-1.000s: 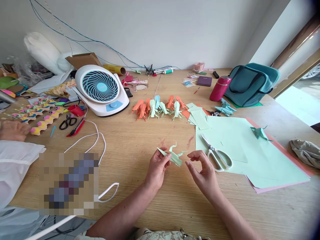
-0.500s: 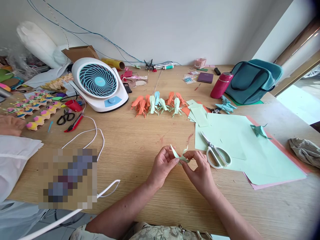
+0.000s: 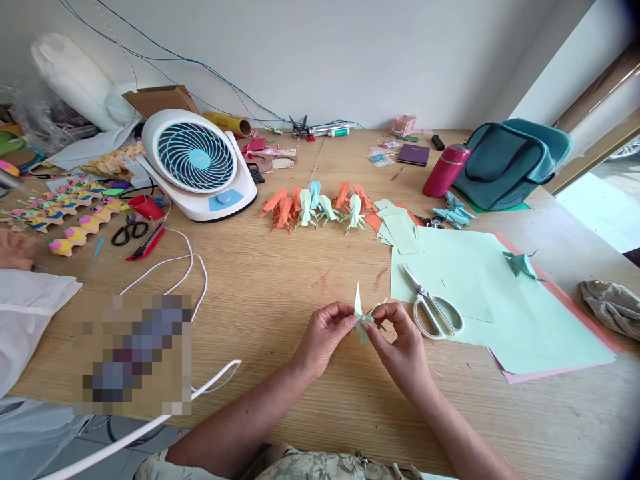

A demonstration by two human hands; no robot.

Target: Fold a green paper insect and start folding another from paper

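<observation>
Between my two hands is a small pale green origami figure (image 3: 358, 301), one pointed tip standing straight up. My left hand (image 3: 324, 338) pinches its left side between thumb and fingertips. On the other side, my right hand (image 3: 401, 340) grips it with thumb and forefinger, and thin strips poke out by those fingertips. The fingers hide part of the folds. White-handled scissors (image 3: 434, 312) lie just right of my right hand, partly over light green paper sheets (image 3: 543, 333). Farther back stands a row of orange, green and blue origami figures (image 3: 305, 208).
A white fan (image 3: 200, 163) stands back left, its white cable looping over the table. At right are a pink bottle (image 3: 447, 171), a teal bag (image 3: 510, 163) and a teal origami figure (image 3: 521, 265). Another person's hand (image 3: 15, 248) and white sleeve show at the left edge.
The paper figure has turned in my hands: its long tip, leaning left before, now points upward, and more paper shows below my fingertips. Both hands stay pinched on it.
</observation>
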